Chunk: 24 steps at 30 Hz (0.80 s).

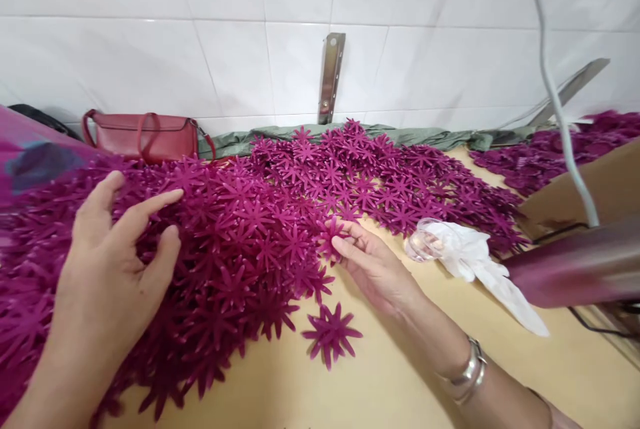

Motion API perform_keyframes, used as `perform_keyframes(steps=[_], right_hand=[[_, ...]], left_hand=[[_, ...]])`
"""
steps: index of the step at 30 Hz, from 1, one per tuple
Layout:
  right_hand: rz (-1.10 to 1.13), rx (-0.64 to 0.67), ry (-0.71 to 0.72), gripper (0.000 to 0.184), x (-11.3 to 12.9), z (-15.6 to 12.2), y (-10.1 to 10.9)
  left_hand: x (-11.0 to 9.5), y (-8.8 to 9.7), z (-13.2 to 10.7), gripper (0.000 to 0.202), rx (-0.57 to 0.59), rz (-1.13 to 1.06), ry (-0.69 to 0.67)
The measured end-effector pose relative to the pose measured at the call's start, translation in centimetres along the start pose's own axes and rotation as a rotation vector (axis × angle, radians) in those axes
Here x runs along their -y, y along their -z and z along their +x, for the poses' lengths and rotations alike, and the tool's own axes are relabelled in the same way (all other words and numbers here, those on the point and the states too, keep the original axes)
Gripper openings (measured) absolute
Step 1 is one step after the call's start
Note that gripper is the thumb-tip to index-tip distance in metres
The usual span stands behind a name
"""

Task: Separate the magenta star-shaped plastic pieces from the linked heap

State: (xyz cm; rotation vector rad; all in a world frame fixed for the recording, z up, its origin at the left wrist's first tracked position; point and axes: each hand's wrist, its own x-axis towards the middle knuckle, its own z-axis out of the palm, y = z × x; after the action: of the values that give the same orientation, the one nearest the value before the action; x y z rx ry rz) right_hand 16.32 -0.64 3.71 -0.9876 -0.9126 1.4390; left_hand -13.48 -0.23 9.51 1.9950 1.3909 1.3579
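Note:
A large heap of magenta star-shaped fabric flowers [225, 235] spreads over the table from the left to the middle. Above its left part is my left hand [113, 269], fingers apart and holding nothing. At the heap's right edge my right hand [373, 259] pinches one magenta fabric flower [331, 237] between thumb and fingers. A separate fabric flower [332, 335] lies on the bare tabletop just below, near the heap.
A red handbag [145, 135] stands against the tiled wall at the back left. Right of my hand lies crumpled white plastic [463, 249]. Farther right are a brown board [585, 182], a hanging grey cable [560, 109], a shiny cylinder [575, 265] and more magenta pieces [550, 152].

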Motion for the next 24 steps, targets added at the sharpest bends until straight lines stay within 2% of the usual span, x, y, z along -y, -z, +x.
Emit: perform_keyframes(steps=[1, 2, 3, 4, 5, 6, 8, 9, 11, 13, 15, 17, 20, 22, 24], right_hand=[[-0.016, -0.022, 0.019, 0.037, -0.1, 0.1, 0.1], [-0.035, -0.052, 0.053, 0.035, -0.2, 0.3, 0.2], [-0.063, -0.081, 0.093, 0.033, -0.3, 0.5, 0.3], [-0.099, -0.105, 0.134, 0.032, -0.5, 0.6, 0.4], [-0.145, -0.113, 0.165, 0.034, -0.6, 0.7, 0.5], [-0.198, -0.101, 0.178, 0.035, -0.7, 0.7, 0.6], [-0.286, -0.053, 0.182, 0.036, -0.9, 0.5, 0.4], [-0.318, -0.024, 0.179, 0.036, -1.0, 0.3, 0.2], [-0.376, 0.05, 0.188, 0.034, -1.1, -0.3, -0.4], [-0.424, 0.135, 0.197, 0.033, -1.1, -0.9, -1.0], [-0.443, 0.217, 0.177, 0.033, -1.2, -1.3, -1.3], [-0.419, 0.243, 0.137, 0.039, -1.4, -1.4, -1.4], [-0.321, 0.178, 0.091, 0.046, -1.6, -1.0, -0.9], [-0.242, 0.095, 0.081, 0.044, -1.5, -0.7, -0.6], [-0.181, 0.015, 0.091, 0.04, -1.3, -0.4, -0.4]], left_hand=[[-1.4, -0.5, -0.4, 0.043, -0.143, 0.207, -0.044], [-2.6, -1.2, -1.0, 0.038, -0.221, 0.301, -0.06], [-3.6, -2.1, -1.7, 0.033, -0.227, 0.297, -0.072], [-4.4, -3.1, -2.6, 0.026, -0.178, 0.216, -0.093], [-4.9, -4.3, -3.6, 0.02, -0.082, 0.076, -0.109], [-5.1, -5.5, -4.4, 0.021, 0.098, -0.097, 0.004], [-5.0, -7.8, -5.8, 0.027, 0.305, -0.456, 0.302], [-4.7, -8.7, -6.2, 0.031, 0.352, -0.571, 0.44], [-4.3, -9.9, -6.4, 0.038, 0.331, -0.701, 0.579], [-4.0, -10.2, -6.1, 0.041, 0.291, -0.745, 0.61], [-3.8, -9.9, -5.7, 0.035, 0.285, -0.733, 0.592], [-3.7, -9.7, -5.5, 0.027, 0.285, -0.691, 0.571], [-3.7, -9.4, -5.6, 0.026, 0.254, -0.64, 0.573], [-3.9, -9.0, -5.7, 0.025, 0.223, -0.626, 0.562], [-4.2, -8.1, -5.4, 0.02, 0.166, -0.579, 0.494]])
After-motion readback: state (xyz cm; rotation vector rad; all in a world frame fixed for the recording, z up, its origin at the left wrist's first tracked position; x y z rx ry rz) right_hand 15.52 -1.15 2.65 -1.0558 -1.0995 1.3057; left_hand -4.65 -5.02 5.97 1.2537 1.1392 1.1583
